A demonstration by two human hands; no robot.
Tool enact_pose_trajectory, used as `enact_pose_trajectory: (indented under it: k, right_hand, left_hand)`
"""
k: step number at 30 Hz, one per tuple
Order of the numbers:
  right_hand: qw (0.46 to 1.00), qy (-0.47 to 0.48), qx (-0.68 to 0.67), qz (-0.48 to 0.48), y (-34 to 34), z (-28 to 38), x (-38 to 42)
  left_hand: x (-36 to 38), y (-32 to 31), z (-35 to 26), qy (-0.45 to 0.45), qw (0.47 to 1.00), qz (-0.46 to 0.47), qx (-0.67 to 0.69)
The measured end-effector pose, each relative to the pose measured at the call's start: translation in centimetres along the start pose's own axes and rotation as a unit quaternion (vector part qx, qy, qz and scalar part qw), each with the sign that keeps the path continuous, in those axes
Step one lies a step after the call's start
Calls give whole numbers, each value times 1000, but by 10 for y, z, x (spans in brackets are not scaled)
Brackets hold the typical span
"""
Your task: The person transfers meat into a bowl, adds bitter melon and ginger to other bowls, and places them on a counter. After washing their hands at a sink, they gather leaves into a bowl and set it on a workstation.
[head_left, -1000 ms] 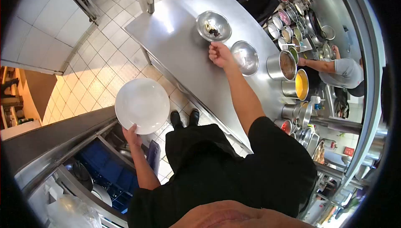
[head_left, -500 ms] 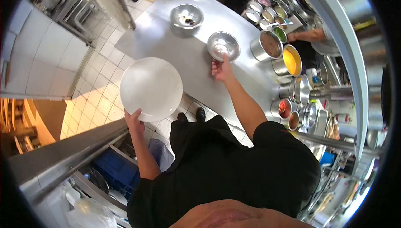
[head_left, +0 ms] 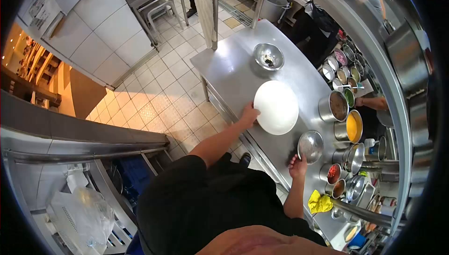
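Note:
A large round white plate [head_left: 277, 107] is over the steel table, and my left hand [head_left: 249, 116] grips its near-left rim. Lower right of it, my right hand [head_left: 298, 165] is closed on the rim of a metal bowl [head_left: 312, 145], thumb on the inner side. Nothing shows inside this bowl apart from reflections. Another metal bowl [head_left: 267, 55], with some dark bits in it, stands beyond the plate near the far end of the table.
Along the right side of the steel table [head_left: 229, 61] stand a pot of brown food [head_left: 337, 105], a pot of yellow liquid [head_left: 354, 126] and a container of chopped red food [head_left: 333, 174]. A yellow cloth [head_left: 320, 202] lies nearby. Across the counter shows another person's arm [head_left: 374, 103].
My left hand has brought the plate from beside the table to over it. My right hand has drawn its bowl nearer along the table's right side. The view has turned left.

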State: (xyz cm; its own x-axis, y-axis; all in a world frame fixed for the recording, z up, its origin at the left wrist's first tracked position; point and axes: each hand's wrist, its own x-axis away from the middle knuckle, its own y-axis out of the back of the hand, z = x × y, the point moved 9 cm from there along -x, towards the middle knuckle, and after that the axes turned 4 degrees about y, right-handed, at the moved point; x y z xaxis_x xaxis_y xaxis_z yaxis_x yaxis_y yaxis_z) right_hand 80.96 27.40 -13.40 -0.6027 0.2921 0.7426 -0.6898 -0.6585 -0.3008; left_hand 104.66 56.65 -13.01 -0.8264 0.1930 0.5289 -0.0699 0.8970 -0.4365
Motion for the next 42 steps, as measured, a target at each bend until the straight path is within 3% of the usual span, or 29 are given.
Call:
enact_pose_trajectory:
  k: [3,4,7,10,12,13,14,15,18,22,27,32,39,42]
  right_hand:
    - [1000,10,-24,3,17,-11,17]
    - [999,15,-28,4,19,-12,21]
    - [999,19,-32,27,25,-16,27]
    - [996,16,-63,53,20,-13,26]
    - [989,30,-147,-10,39,-19,13]
    - [987,26,-149,53,33,-19,15]
    - [992,23,-116,33,32,-19,20]
    - [995,41,-82,39,37,-18,18]
    - [996,42,-72,24,41,-14,24]
    - [994,79,-66,-24,55,-12,36]
    - [993,79,-58,-73,71,-8,58]
    - [970,191,-12,-152,118,-3,58]
    - [966,234,18,-105,215,-9,139]
    - [960,256,-9,-116,295,-18,222]
  left_hand:
    - [10,-25,6,14,999,-26,-22]
    - [-1,-23,7,-50,992,-41,-105]
    - [5,-30,7,65,971,5,-228]
    - [-14,-34,29,102,982,2,-159]
    - [-30,-47,46,40,985,155,-62]
    - [-27,-55,49,59,985,147,-64]
    - [-34,-57,60,113,986,118,-37]
    - [-29,-69,48,64,987,139,-52]
    - [-42,-86,54,130,987,89,-23]
    - [-88,-98,71,136,979,152,-6]
    - [4,-113,64,167,962,99,-192]
    - [117,-153,122,127,886,243,-373]
    - [236,-234,229,124,879,306,-343]
    - [303,-281,287,152,831,387,-370]
